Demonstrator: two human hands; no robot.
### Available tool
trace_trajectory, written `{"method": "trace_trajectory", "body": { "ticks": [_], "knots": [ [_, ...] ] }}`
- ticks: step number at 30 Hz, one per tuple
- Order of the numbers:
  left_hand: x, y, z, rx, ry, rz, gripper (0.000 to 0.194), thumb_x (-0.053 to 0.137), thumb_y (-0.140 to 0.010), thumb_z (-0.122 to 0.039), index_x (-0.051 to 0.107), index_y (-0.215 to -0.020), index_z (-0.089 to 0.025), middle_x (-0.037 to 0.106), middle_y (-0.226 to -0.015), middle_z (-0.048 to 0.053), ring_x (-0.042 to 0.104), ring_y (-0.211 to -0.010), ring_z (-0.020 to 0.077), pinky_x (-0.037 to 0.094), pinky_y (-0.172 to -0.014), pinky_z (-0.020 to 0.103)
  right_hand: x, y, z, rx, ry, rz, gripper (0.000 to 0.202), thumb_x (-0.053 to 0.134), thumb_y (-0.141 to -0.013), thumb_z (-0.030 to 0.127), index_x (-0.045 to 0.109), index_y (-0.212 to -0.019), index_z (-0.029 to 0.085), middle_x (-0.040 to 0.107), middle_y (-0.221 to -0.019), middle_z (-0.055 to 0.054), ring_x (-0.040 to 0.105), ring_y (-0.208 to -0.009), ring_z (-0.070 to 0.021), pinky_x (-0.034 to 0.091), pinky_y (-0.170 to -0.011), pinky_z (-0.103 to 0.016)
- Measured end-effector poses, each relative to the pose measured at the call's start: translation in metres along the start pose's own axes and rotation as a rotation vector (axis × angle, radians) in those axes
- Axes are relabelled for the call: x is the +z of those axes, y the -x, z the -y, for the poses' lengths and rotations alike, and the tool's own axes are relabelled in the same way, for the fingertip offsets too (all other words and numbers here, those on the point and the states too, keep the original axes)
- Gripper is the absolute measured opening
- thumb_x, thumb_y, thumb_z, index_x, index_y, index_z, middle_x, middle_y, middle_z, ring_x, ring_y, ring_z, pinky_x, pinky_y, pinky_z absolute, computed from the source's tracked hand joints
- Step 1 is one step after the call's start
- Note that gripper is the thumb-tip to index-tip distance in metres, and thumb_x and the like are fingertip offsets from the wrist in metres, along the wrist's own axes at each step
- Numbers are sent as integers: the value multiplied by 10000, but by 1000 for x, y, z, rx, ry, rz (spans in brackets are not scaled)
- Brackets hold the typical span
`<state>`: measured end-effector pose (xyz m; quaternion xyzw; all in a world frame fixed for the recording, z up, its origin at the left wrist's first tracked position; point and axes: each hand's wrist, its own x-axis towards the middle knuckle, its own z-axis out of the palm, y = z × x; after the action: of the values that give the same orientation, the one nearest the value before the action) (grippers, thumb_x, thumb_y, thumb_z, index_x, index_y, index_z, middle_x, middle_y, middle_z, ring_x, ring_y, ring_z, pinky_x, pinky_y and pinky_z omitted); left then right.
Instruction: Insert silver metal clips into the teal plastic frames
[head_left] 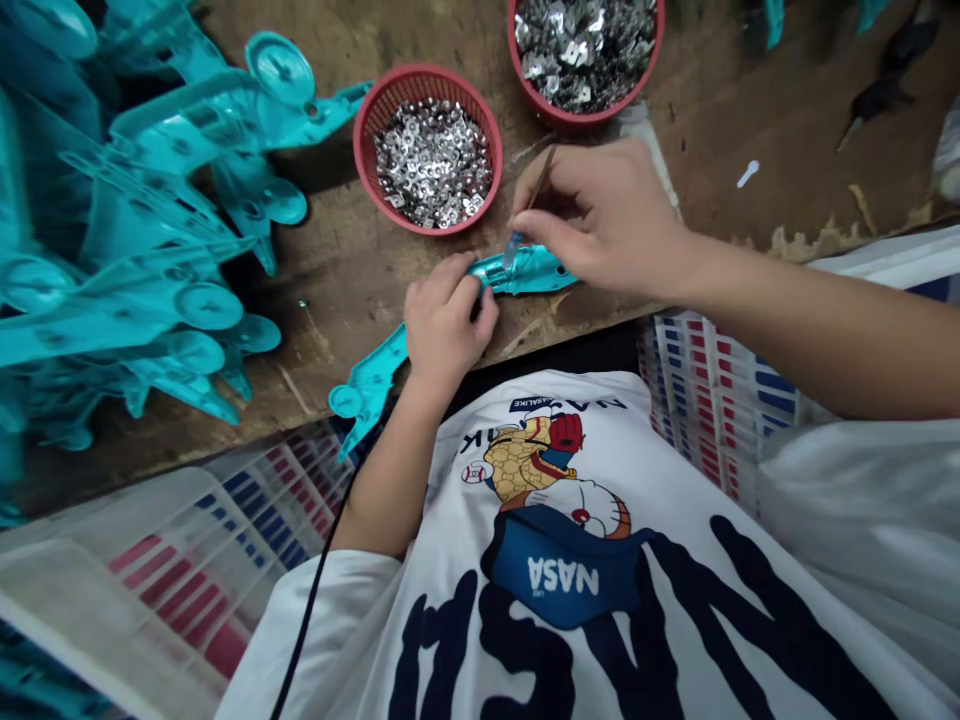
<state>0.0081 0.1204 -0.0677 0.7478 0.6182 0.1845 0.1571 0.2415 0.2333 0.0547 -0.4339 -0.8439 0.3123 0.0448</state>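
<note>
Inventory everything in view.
part: 1, teal, in left hand
part pile: 1, teal, left
other parts: few, teal, top right
baskets: 2, red, top centre
metal bits: many, silver, in baskets
tool: 1, brown, bluish tip, right hand
scrap: 1, white, right
dark item: 1, black, top right
table: 1, brown, beneath
crates: 2+, white, red, blue, both sides
cable: 1, black, lower left
shirt: 1, white, bottom
left hand: 1, bare, on part
right hand: 1, bare, on tool

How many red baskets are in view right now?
2. The nearer basket stands just beyond the left hand; the farther basket, beyond the right hand, is cut off by the picture's top edge. Others may be hidden or out of frame.
</note>
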Motion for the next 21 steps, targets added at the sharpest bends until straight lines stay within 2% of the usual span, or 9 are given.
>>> {"method": "trace_trajectory", "body": {
  "ticks": [4,10,15,19,21],
  "knots": [
    [-1,-1,-1,9,0,0,269,566,-1152,-386,779,-1266,-268,794,-1557,137,705,-1513,357,525,-1274,552,9,-2,10,6,100,149,445,395,-1202,405,729,-1471,290,816,-1357,-110,731,-1216,-300,534,-957,-389],
    [1,1,-1,-19,27,2,280,575,-1147,-395,761,-1307,-259,773,-1591,150,690,-1531,367,506,-1291,552,10,-3,9,-87,134,182,465,347,-1224,363,697,-1503,236,791,-1408,-129,726,-1261,-297,500,-1061,-404],
    [-1,0,-1,-24,38,12,329,578,-1139,-409,767,-1365,-264,776,-1596,143,686,-1540,368,495,-1312,551,14,-2,2,-146,178,239,452,359,-1230,367,714,-1464,214,798,-1376,-143,717,-1286,-300,495,-1079,-409],
    [-5,-1,-2,-7,68,35,403,592,-1131,-400,740,-1487,-283,700,-1705,150,630,-1600,399,480,-1318,588,11,-1,1,-95,150,167,462,337,-1253,387,701,-1489,229,790,-1408,-130,727,-1300,-280,524,-1110,-408],
    [-6,-2,-3,18,44,40,395,593,-1135,-399,751,-1480,-288,714,-1689,136,635,-1586,393,479,-1313,579,16,-1,-4,-149,102,113,455,327,-1269,407,692,-1469,223,792,-1388,-103,738,-1288,-265,543,-1116,-412]
  ]
}}
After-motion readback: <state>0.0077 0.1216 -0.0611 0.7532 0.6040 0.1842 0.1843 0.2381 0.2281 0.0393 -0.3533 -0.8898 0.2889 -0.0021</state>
